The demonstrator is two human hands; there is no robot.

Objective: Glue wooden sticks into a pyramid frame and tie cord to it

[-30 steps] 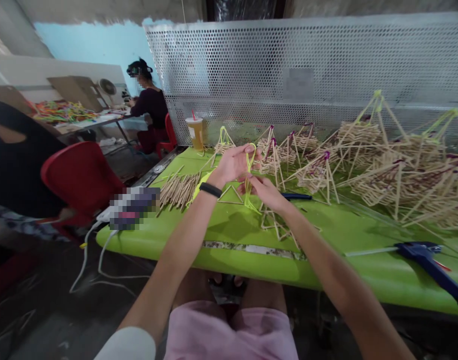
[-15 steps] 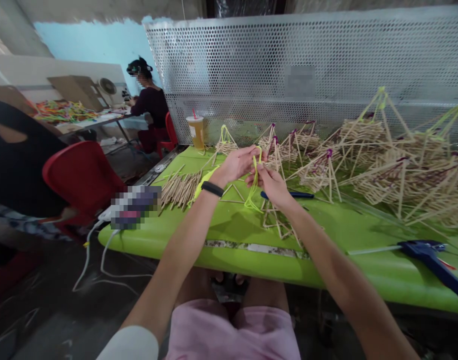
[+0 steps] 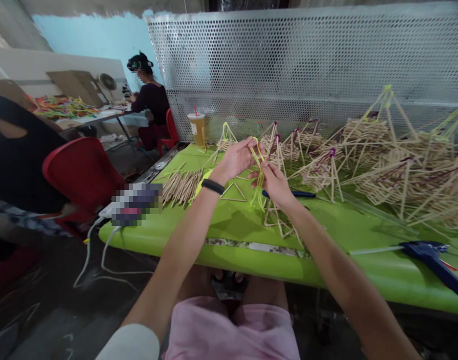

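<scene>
Both hands are raised over the green table (image 3: 236, 227), working on one bundle of neon yellow string (image 3: 258, 192). My left hand (image 3: 239, 159) has the string's upper loop around its closed fingertips. Lower and to the right, my right hand (image 3: 274, 182) pinches the strands between thumb and fingers, and their loose ends dangle below. Under the right hand lie a dark blue-handled tool (image 3: 302, 194) and a small frame of joined sticks (image 3: 279, 220). A triangle of sticks (image 3: 234, 192) rests behind the left wrist, beside a pile of loose thin sticks (image 3: 182, 187).
Stick pyramids (image 3: 319, 172) tied with purple or yellow crowd the right and back. A blue glue gun (image 3: 431, 255) lies at the right edge, a drink cup (image 3: 197, 129) at the back left. A perforated metal panel (image 3: 289, 60) stands behind. Two people sit at left.
The string has been drawn into a longer, slanting loop between my hands. My left hand has risen slightly, and its fingers have shifted on the loop.
</scene>
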